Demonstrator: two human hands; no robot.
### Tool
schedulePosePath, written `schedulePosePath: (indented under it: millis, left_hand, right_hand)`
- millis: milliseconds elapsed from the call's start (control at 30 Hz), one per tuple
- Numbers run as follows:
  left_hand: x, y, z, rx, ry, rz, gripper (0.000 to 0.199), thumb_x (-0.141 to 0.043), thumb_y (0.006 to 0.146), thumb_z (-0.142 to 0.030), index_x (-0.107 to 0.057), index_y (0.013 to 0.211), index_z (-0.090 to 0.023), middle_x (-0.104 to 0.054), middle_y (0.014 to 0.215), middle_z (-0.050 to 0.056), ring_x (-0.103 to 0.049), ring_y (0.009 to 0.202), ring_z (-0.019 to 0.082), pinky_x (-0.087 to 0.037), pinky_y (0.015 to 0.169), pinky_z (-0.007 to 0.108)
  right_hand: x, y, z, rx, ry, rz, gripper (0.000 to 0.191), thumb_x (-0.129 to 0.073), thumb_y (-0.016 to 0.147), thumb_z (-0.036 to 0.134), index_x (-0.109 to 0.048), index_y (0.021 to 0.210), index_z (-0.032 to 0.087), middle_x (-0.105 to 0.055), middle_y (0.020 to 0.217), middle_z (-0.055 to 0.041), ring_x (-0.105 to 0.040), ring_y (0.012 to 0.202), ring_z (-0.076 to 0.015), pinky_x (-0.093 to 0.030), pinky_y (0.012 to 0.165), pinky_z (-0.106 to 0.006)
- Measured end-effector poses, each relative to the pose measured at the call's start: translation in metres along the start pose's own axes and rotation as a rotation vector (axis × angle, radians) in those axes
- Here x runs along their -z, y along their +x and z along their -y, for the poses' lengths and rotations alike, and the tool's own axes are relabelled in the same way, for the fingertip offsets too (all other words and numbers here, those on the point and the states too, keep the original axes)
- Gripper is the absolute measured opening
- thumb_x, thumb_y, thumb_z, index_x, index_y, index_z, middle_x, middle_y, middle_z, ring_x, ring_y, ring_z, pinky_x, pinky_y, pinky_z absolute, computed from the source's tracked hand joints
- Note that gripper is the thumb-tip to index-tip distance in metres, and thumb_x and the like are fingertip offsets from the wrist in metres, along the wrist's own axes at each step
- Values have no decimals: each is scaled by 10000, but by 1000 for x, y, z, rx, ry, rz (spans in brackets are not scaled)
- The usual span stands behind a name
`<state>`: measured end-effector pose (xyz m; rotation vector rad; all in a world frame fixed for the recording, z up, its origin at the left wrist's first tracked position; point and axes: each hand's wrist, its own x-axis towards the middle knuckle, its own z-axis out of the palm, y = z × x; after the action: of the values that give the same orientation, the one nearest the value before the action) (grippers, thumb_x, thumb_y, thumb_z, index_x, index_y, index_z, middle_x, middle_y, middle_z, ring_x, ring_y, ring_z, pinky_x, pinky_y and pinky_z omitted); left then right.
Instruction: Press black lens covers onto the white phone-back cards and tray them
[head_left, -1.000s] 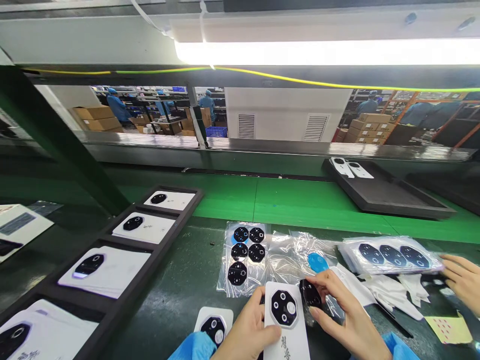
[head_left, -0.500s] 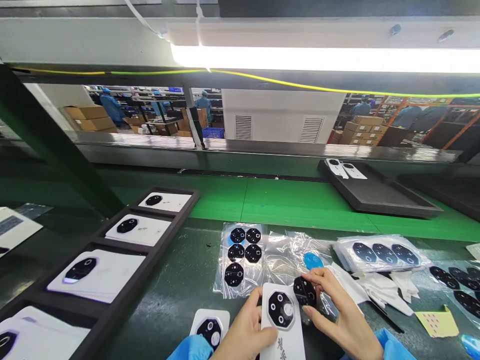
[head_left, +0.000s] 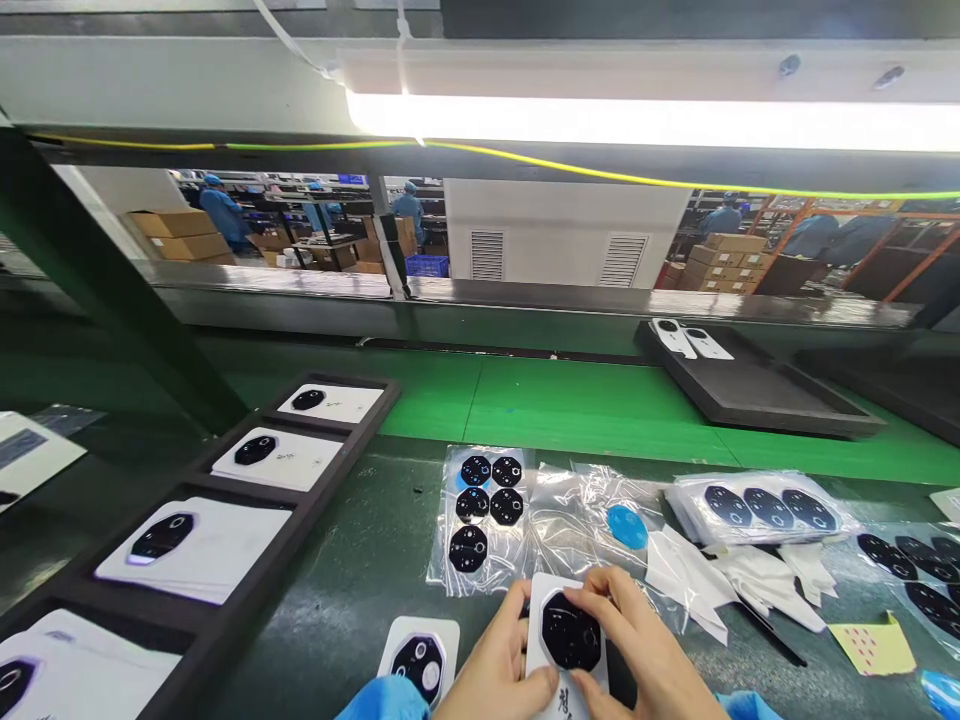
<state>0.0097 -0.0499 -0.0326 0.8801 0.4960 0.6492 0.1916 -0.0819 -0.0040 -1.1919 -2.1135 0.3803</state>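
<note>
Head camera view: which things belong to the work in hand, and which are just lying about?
In use: left hand, right hand, black lens cover, white panel.
Lying about: bagged black covers, blue disc, yellow dotted paper, black tray of white panels.

Along the workbench's (head_left: 345, 600) left edge sits a divided tray (head_left: 322, 525) of cards; a film bag of lens covers (head_left: 480, 520) lies mid-bench; a second tray (head_left: 757, 390) rests behind, to the right, on the belt (head_left: 570, 400).

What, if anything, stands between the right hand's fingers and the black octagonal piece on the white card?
Nothing visible does. The fingers of the right hand rest directly on the black octagonal piece, which lies on the white card. The left hand holds the card's edge.
</note>
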Motion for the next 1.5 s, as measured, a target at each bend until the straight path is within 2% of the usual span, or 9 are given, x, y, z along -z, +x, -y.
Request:
schedulePosePath:
  millis: [200,333,467,633,867,1000,1267,1500]
  left_hand:
    - [0,0,-1,14,4,2,567,-680,654,-109,-447,1159,-217,-685,863,15,-679,780,177,-416,627,214]
    - [0,-1,0,9,-5,6,579,-705,662,-146,-437,1170,-218,-690,900,36,-681,797,188,-440,659,227]
    - [-2,-1,-1,13,-10,1,586,-745,671,-208,-449,1176,-222,-686,923,47,-679,819,199,-452,681,244]
    - [-3,-3,-5,30,-13,6,544,-714,675,-162,-450,1148,-213,-688,937,41,-678,817,185,-446,671,228]
    - [-3,-3,-6,33,6,-7,550,-696,664,-131,-458,1154,-214,-688,933,38,-672,864,200,-450,703,244]
    - [-2,-3,-4,31,6,-2,548,-697,669,-130,-471,1160,-218,-685,936,40,-666,896,214,-455,714,256]
    - [-1,-4,0,32,-24,19,622,-680,663,-117,-455,1233,-223,-666,1062,65,-622,1041,244,-456,816,303]
    - [5,-4,6,10,53,60,610,-649,692,-176,-462,1270,-226,-590,1250,81,-504,1215,269,-399,975,369]
  right_hand:
    - [-3,-1,-1,17,13,-8,668,-532,730,32,-443,1306,358,-607,1027,-113,-650,907,-244,-587,735,-321]
    - [-5,0,5,-52,25,-84,619,-506,751,33,-496,1270,370,-624,1006,-106,-655,890,-241,-577,730,-339]
    - [-4,2,8,-27,45,-52,613,-517,758,60,-503,1280,381,-640,1003,-101,-661,883,-239,-577,710,-331]
    - [-5,3,16,-117,62,-119,566,-482,768,32,-548,1215,374,-628,997,-95,-652,889,-225,-563,745,-333]
    - [2,6,17,-11,-45,-4,598,-519,705,25,-452,1250,261,-562,1050,-85,-621,929,-206,-563,772,-305]
    - [2,5,16,6,-83,19,611,-526,701,8,-427,1265,222,-537,1050,-86,-606,926,-190,-553,777,-287]
    - [4,5,17,-18,-55,67,642,-536,667,-22,-457,1255,225,-535,1032,-76,-596,923,-190,-549,767,-281]
    - [1,0,14,-39,-40,114,631,-530,697,-30,-436,1259,242,-524,1046,-90,-588,931,-212,-551,769,-321]
